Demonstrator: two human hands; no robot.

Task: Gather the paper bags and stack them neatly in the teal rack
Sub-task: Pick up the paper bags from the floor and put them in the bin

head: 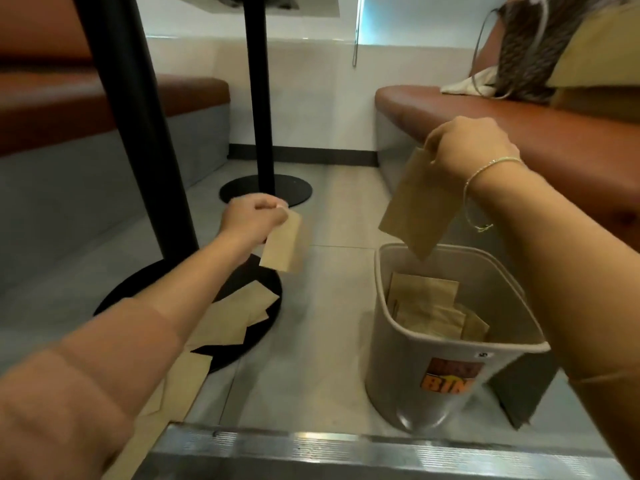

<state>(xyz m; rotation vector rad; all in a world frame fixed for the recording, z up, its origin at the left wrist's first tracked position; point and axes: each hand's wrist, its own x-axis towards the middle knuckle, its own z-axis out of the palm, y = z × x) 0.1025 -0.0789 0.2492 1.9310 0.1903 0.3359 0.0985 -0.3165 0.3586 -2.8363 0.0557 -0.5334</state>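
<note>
My right hand [467,148] pinches the top edge of a flat brown paper bag [417,206], which hangs just above the open pale rack [512,275] on the floor. Several flat paper bags [429,310] lie inside that rack. My left hand [254,218] pinches a smaller brown paper bag [282,249] and holds it in the air over the black table base. More paper bags [239,313] lie spread on that base, and others [180,382] lie on the floor under my left forearm.
Two black table posts [131,116] [259,91] rise at the left on round bases [266,190]. Brown benches [485,112] line both sides; a patterned bag [530,53] sits on the right bench. A metal edge [311,445] crosses the foreground.
</note>
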